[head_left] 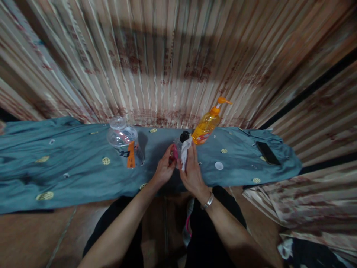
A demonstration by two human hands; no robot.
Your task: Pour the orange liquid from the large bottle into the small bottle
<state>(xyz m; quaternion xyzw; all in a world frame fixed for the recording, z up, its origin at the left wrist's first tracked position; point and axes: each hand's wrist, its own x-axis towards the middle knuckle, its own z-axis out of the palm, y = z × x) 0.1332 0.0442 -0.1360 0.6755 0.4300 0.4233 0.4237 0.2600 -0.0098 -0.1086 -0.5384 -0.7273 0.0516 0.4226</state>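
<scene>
Between my hands, a small clear container (177,143) with pink on its left side is held upright over the cloth. My left hand (165,166) grips its left, pink side with curled fingers. In my right hand (192,171) a crumpled white tissue or cloth (185,150) is pressed against the container's right side. A black, rounded piece (184,136) shows at the top; whether it is the container's cap or stands behind it, I cannot tell. Just beyond my right fingertips stands a pump bottle (205,126) of orange-yellow liquid.
A large clear plastic jar (122,141) with an orange label stands on the left. To the right lie a round white lid-like disc (219,165) and a dark phone (268,153). A teal patterned cloth (83,160) covers the narrow table; a pleated curtain (156,67) hangs behind it.
</scene>
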